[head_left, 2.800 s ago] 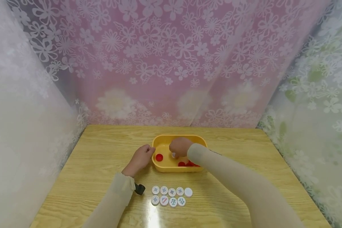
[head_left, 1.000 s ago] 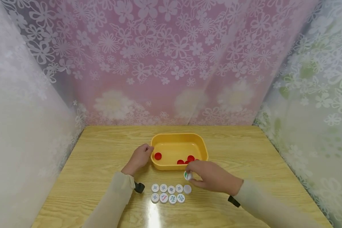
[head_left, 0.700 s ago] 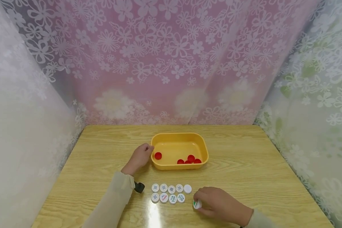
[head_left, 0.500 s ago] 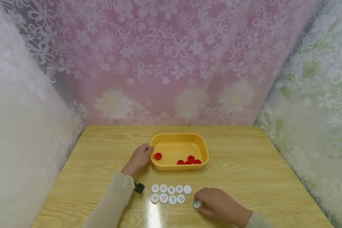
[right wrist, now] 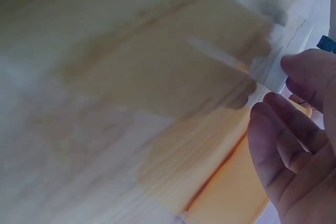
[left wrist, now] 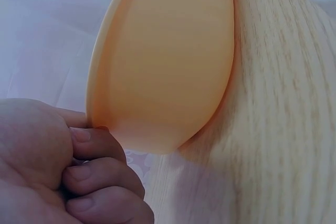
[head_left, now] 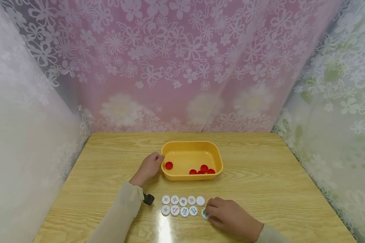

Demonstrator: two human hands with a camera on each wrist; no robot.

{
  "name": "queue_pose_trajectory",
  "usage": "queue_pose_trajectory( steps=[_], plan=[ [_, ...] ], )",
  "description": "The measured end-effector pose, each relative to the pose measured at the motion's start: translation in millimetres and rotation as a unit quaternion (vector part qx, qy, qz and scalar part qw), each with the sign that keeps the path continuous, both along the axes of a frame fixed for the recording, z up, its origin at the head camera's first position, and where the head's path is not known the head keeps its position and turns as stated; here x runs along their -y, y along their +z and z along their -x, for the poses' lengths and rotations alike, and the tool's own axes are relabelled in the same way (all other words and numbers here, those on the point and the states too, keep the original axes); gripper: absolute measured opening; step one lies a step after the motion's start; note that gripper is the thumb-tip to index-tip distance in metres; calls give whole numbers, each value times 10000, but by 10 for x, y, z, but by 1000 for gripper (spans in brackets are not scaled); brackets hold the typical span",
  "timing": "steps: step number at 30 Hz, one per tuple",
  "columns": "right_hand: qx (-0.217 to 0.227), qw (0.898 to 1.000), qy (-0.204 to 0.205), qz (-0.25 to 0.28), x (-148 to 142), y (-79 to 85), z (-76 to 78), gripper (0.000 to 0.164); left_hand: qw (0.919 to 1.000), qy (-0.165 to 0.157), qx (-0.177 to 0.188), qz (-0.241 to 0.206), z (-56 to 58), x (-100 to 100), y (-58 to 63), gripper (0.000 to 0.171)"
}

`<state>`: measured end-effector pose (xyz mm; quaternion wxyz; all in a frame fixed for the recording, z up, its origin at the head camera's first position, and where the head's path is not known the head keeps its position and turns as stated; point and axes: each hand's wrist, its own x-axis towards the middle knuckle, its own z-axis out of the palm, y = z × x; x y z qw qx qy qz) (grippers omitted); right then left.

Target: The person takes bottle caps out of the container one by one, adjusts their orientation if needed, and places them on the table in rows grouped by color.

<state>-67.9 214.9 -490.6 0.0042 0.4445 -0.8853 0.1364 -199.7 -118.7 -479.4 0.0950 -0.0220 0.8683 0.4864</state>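
My left hand pinches the left end of a yellow plastic tub by its rim. In the left wrist view, the curled fingers meet the rim of the tub. My right hand holds a round white piece with a green mark, low at the table, at the right end of the front row of similar pieces. Its fingers cover part of that piece. A back row of round white pieces lies behind; its rightmost piece shows a plain white face.
Several red round pieces lie inside the tub, most in its front right corner and one at the left. The wooden table ends at floral curtains at the back and sides.
My right hand has come out of the tub with the round white piece, carried it to the table's front right, then slid slightly left towards the front row. My left hand stays on the tub.
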Motion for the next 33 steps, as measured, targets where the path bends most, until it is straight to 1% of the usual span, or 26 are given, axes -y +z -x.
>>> queue_pose_trajectory(
  steps=[3, 10, 14, 19, 24, 27, 29, 33],
  plan=[
    [-161, 9998, 64, 62, 26, 2, 8, 9, 10000, 3, -7, -10, -6, 2, 1, 33],
    [-217, 9998, 8, 39, 77, 4, 26, 6, 10000, 32, 8, -25, -22, -6, 20, 33],
    [-133, 9999, -66, -39, 100, 25, 33, 6, 10000, 43, -3, 0, -23, -10, 24, 33],
    [100, 9998, -143, -116, 109, 33, 38, 4, 10000, -5, -44, 49, -29, -9, 24, 34],
    [85, 9998, -157, -82, 97, 29, 41, 4, 10000, -40, -54, 38, -33, -10, 27, 34],
    [-45, 9999, -105, -58, 92, 49, 49, 5, 10000, -21, -40, 29, -32, -12, 30, 34],
    [-230, 9997, -49, -66, 96, 78, 65, 6, 10000, -32, -45, 25, -31, -13, 26, 33],
    [-637, 9979, 60, 32, 121, 194, 134, 14, 10000, -37, -39, 30, -27, -8, 25, 34]
  ],
)
